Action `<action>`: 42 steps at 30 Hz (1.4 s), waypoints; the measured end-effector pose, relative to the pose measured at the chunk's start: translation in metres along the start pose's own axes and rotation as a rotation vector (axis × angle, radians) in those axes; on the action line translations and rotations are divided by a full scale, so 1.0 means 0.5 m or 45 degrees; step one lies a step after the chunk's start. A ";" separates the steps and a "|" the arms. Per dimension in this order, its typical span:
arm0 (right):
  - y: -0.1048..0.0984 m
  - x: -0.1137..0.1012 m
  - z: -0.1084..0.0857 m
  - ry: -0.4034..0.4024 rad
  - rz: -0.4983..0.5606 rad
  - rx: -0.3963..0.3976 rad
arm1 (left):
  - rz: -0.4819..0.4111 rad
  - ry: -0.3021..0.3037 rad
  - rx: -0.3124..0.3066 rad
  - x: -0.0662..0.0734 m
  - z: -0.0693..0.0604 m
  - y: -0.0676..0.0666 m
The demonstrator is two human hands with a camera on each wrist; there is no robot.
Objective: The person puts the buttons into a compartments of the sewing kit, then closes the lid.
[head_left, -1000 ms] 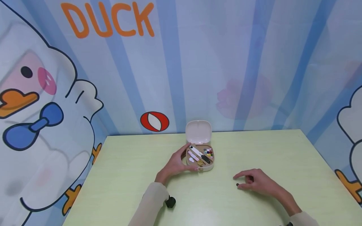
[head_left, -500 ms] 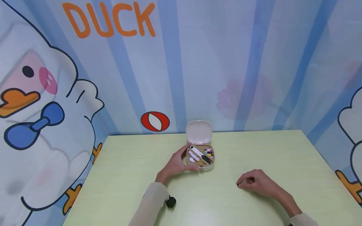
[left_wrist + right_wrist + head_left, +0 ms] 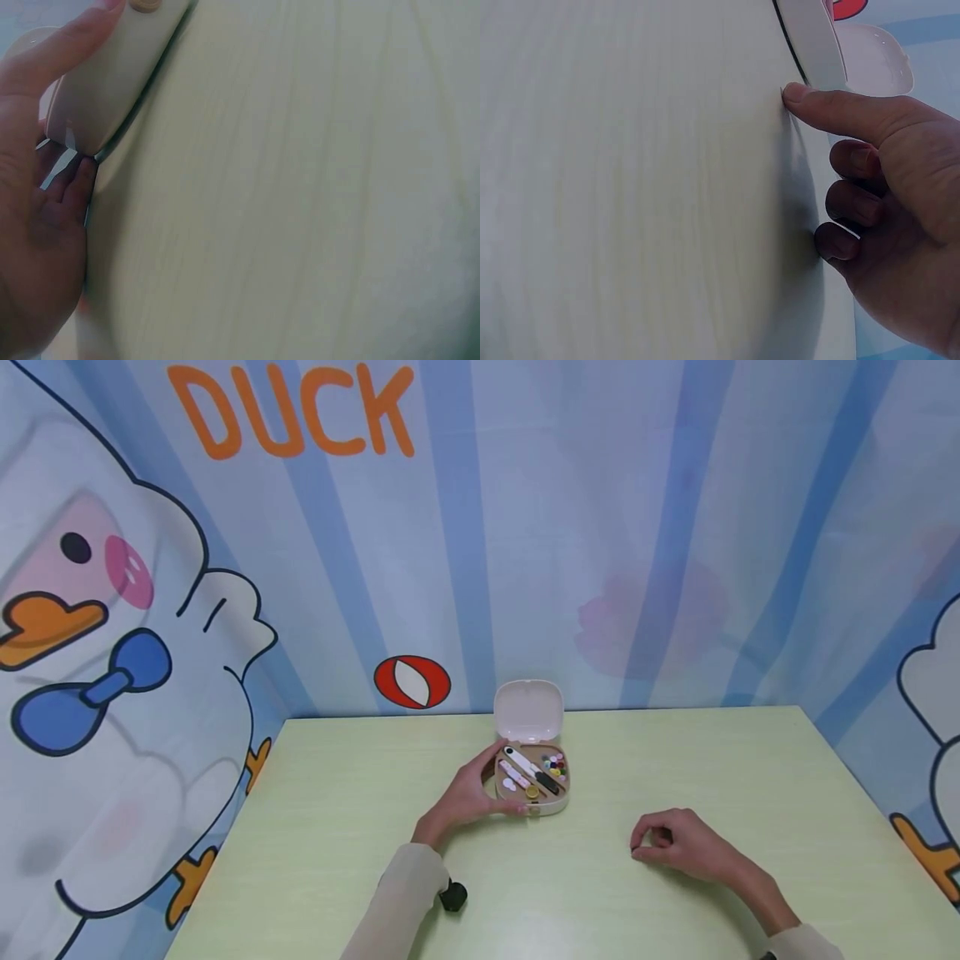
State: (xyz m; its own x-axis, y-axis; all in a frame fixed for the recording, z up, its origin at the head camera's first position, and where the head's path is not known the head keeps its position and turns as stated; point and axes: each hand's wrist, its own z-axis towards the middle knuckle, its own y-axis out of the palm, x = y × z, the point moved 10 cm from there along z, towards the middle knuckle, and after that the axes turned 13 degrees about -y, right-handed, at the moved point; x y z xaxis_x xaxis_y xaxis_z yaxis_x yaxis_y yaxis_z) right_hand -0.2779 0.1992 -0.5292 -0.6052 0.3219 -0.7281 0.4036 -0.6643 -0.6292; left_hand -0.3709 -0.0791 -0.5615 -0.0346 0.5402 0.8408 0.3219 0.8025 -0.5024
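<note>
A sewing kit box (image 3: 551, 808) stands on the table with its pale lid (image 3: 528, 712) raised. My left hand (image 3: 467, 795) grips its left side, thumb along the front by the clasp and fingers round the back corner. Inside lie a white-and-black tool (image 3: 532, 770), a pink-and-white tool (image 3: 512, 773), a gold round piece (image 3: 532, 792) and several coloured buttons (image 3: 555, 766). To the right, my right hand (image 3: 686, 843) is low over the table, thumb and index fingertip together on a small black piece, nearly hidden by them. The other fingers are curled in the right wrist view.
The pale green table (image 3: 337, 777) reaches back to a blue striped curtain (image 3: 517, 527) with duck drawings, just behind the box lid. A black wrist device (image 3: 453, 897) sits at the left sleeve.
The right index finger has come down to the thumb, closing over the small black piece that lay in sight at the thumb tip. The left hand and box have stayed put.
</note>
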 end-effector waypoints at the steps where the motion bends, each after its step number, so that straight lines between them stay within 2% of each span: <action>1: 0.000 0.000 0.001 0.000 -0.008 0.000 | 0.002 -0.001 0.002 -0.001 0.001 0.000; 11: -0.006 -0.002 0.019 -0.004 -0.037 0.001 | -0.001 -0.008 0.011 0.001 -0.001 0.000; 17: -0.010 -0.002 0.041 -0.028 -0.060 0.003 | 0.008 -0.024 0.018 0.002 -0.003 0.000; 21: -0.009 0.004 0.060 -0.006 -0.068 -0.017 | 0.004 -0.024 0.016 0.004 -0.004 0.001; 29: -0.008 0.016 0.113 0.013 -0.075 -0.020 | 0.000 -0.024 0.016 0.004 -0.004 0.001; 42: -0.018 0.030 0.212 0.089 0.036 0.084 | -0.007 0.003 0.020 0.005 -0.005 -0.001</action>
State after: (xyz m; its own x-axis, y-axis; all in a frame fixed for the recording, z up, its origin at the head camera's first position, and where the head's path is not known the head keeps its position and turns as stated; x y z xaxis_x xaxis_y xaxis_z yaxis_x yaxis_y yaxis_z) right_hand -0.3632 0.1384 -0.5057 -0.5438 0.3471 -0.7641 0.3723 -0.7162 -0.5903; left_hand -0.3689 -0.0790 -0.5588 -0.0339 0.5354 0.8439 0.3067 0.8093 -0.5010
